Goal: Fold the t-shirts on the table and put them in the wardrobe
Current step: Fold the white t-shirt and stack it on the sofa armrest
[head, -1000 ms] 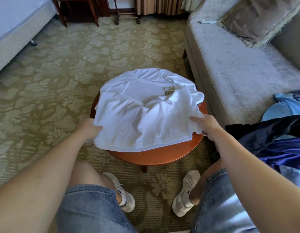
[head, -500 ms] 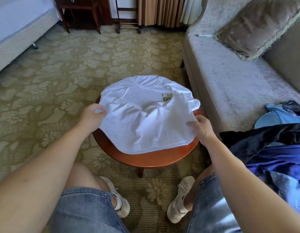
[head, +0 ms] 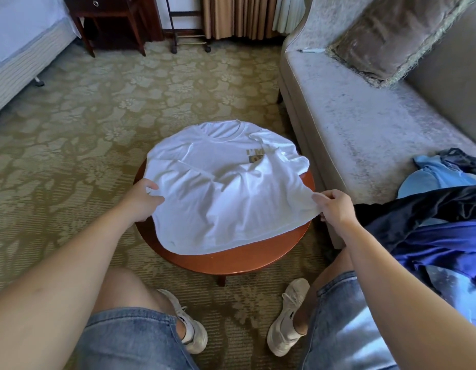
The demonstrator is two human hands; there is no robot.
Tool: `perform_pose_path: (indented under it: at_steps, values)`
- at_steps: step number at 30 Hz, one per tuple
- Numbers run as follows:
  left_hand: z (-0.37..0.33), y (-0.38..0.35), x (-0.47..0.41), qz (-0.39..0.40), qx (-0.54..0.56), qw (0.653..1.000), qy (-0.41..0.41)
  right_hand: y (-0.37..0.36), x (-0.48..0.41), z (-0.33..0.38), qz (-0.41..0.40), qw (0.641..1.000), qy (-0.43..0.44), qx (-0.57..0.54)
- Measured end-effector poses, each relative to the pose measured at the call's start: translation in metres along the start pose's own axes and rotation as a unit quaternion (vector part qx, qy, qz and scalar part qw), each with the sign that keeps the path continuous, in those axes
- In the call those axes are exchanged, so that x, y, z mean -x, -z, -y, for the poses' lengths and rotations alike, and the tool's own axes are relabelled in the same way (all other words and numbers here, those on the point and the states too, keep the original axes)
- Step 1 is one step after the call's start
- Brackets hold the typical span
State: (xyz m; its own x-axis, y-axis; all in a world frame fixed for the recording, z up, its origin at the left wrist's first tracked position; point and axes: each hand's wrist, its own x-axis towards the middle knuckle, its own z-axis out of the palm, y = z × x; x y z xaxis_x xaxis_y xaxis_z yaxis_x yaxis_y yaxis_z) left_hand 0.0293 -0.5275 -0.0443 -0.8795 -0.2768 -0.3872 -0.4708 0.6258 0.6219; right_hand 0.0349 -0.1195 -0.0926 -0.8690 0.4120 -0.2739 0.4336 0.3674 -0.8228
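A white t-shirt [head: 226, 193] with a small gold print on the chest lies over a round red-brown wooden table [head: 239, 260], collar at the far side. Its lower part is folded up over the chest, and the right sleeve is folded inward. My left hand [head: 142, 200] pinches the shirt's left edge. At the right edge my right hand [head: 335, 206] grips the cloth and pulls it a little off the table's side. No wardrobe is in view.
A grey sofa [head: 365, 124] with a cushion [head: 397, 36] stands right of the table; blue and dark clothes [head: 445, 209] are heaped on it by my right arm. A bed [head: 23, 49] and a dark nightstand [head: 111, 20] stand at the far left. My knees and shoes are below the table.
Both hands carried the shirt's lower part up over the chest, then shifted outward along the side edges. My right hand now stretches the right edge sideways. The camera tilted up.
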Motion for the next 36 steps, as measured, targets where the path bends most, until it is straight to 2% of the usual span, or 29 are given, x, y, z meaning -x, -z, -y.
perform_pose_path:
  at_steps: [4, 9, 12, 14, 17, 21, 25, 31, 36]
  values:
    - [-0.009, -0.003, 0.003, -0.027, 0.131, 0.991, -0.001, -0.001, 0.006, 0.006, 0.002, 0.997, 0.059, -0.039]
    - [-0.015, -0.002, 0.011, -0.018, 0.297, 0.955, 0.013, -0.002, 0.017, 0.017, 0.023, 0.992, 0.096, -0.079]
    - [-0.020, 0.002, 0.016, 0.000, 0.357, 0.934, 0.018, -0.001, 0.016, 0.023, 0.050, 0.988, 0.060, -0.135]
    - [-0.021, 0.005, 0.019, 0.044, 0.384, 0.922, 0.010, 0.000, 0.014, 0.027, 0.091, 0.982, 0.036, -0.159]
    - [-0.023, 0.006, 0.022, 0.069, 0.368, 0.927, -0.016, -0.001, 0.012, 0.034, 0.100, 0.978, 0.047, -0.178]
    - [-0.020, 0.007, 0.020, 0.022, 0.352, 0.935, -0.037, -0.006, 0.011, 0.039, 0.086, 0.979, 0.102, -0.151]
    - [-0.013, 0.008, 0.017, -0.077, 0.181, 0.975, -0.100, -0.006, 0.010, 0.043, 0.057, 0.983, 0.129, -0.116]
    - [-0.005, 0.017, 0.019, -0.107, 0.088, 0.979, -0.151, -0.010, 0.023, 0.060, 0.035, 0.981, 0.177, -0.077]
    - [-0.008, 0.033, 0.036, -0.119, 0.106, 0.971, -0.179, -0.004, 0.036, 0.070, -0.009, 0.977, 0.205, -0.058]
